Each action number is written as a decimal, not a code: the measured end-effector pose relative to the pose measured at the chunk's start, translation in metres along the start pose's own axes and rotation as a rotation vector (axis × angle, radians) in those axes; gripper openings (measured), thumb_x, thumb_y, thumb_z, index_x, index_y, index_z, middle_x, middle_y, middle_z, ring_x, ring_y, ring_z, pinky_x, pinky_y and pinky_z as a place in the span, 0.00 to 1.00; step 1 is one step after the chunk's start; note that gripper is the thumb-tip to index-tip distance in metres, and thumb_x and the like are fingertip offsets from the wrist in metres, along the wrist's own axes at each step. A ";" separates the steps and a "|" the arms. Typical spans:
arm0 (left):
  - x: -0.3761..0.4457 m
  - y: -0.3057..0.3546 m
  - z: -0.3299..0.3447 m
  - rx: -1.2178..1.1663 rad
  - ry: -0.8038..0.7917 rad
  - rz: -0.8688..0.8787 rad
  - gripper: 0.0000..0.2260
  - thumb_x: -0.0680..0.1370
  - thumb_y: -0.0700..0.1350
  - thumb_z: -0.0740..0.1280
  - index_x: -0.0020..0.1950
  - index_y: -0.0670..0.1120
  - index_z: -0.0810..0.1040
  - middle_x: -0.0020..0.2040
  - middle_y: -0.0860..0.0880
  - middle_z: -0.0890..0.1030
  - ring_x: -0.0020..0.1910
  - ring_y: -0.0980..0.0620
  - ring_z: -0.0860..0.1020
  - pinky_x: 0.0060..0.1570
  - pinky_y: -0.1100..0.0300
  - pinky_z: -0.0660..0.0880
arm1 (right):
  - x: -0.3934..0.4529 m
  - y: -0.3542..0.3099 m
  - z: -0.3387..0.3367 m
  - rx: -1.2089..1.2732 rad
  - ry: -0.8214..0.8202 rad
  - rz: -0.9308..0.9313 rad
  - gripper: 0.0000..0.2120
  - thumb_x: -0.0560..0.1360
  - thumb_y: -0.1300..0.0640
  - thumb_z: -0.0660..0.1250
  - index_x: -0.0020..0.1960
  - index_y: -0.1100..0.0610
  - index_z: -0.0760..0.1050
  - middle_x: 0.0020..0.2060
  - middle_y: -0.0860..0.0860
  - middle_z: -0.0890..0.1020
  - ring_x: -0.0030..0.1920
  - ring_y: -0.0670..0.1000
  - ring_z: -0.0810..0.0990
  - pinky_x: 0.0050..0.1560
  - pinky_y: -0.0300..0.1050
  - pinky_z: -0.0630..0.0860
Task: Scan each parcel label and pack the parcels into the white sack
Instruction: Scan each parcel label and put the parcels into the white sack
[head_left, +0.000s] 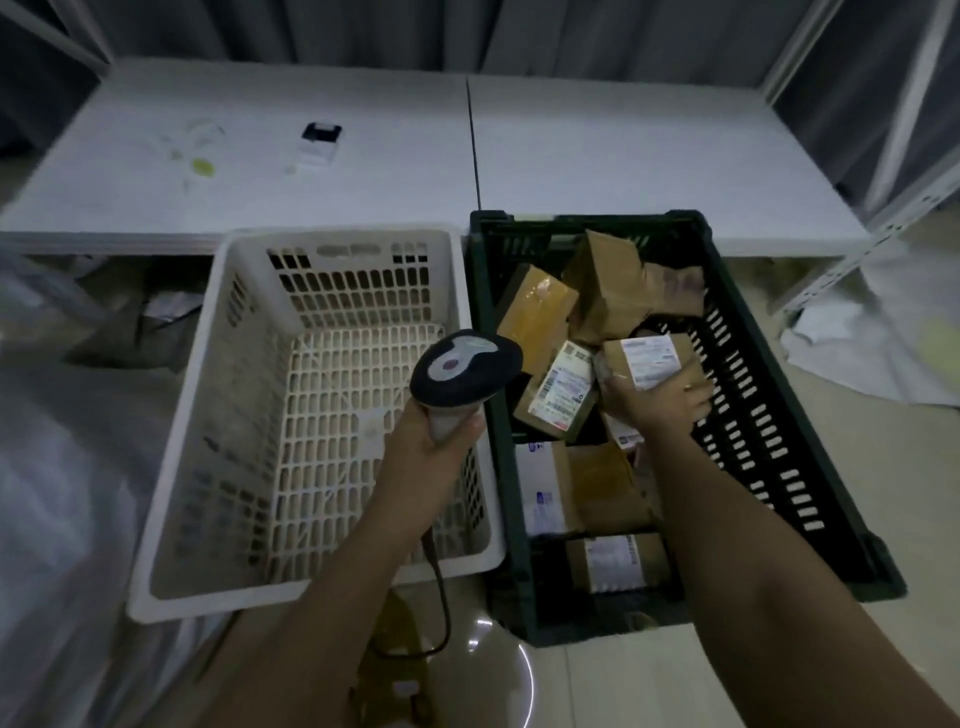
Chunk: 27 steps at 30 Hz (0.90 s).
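Note:
My left hand grips a black and grey barcode scanner by its handle, held over the right edge of an empty white slotted basket. My right hand is closed on a small brown cardboard parcel with a white label facing up, just above the dark green crate. That crate holds several brown labelled parcels. White sack material lies at the far left, dim and blurred.
A white table stands behind both containers, with a small black and white device and scraps on its left half. A metal shelf frame stands at the right. The scanner cable hangs down between my arms.

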<state>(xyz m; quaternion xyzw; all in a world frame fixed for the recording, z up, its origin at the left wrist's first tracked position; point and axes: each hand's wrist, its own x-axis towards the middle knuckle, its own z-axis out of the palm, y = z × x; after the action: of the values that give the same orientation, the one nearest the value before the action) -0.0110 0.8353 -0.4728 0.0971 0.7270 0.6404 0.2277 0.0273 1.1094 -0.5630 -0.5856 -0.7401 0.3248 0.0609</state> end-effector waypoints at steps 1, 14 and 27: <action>0.005 -0.005 0.002 0.003 0.008 -0.011 0.19 0.77 0.41 0.68 0.61 0.62 0.68 0.58 0.61 0.76 0.58 0.61 0.76 0.59 0.62 0.73 | 0.009 0.002 0.003 0.007 0.007 0.001 0.59 0.65 0.36 0.75 0.79 0.53 0.41 0.77 0.61 0.43 0.77 0.64 0.44 0.74 0.61 0.51; -0.009 -0.010 0.001 -0.041 0.020 -0.080 0.21 0.77 0.42 0.68 0.70 0.49 0.70 0.61 0.52 0.78 0.59 0.55 0.77 0.60 0.59 0.73 | -0.020 0.013 -0.021 0.014 -0.305 -0.283 0.57 0.64 0.49 0.80 0.77 0.48 0.43 0.73 0.58 0.50 0.74 0.63 0.50 0.71 0.57 0.59; -0.114 0.012 -0.015 -0.043 0.090 -0.078 0.15 0.78 0.41 0.67 0.63 0.51 0.70 0.53 0.53 0.78 0.53 0.53 0.77 0.47 0.68 0.73 | -0.201 0.037 -0.108 -0.354 -0.607 -1.010 0.50 0.59 0.41 0.78 0.72 0.47 0.53 0.65 0.43 0.59 0.66 0.44 0.60 0.65 0.45 0.68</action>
<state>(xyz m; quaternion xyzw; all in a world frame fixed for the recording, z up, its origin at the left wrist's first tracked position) 0.0804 0.7747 -0.4360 0.0350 0.7258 0.6502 0.2218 0.1701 0.9755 -0.4402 -0.0450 -0.9531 0.2804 -0.1043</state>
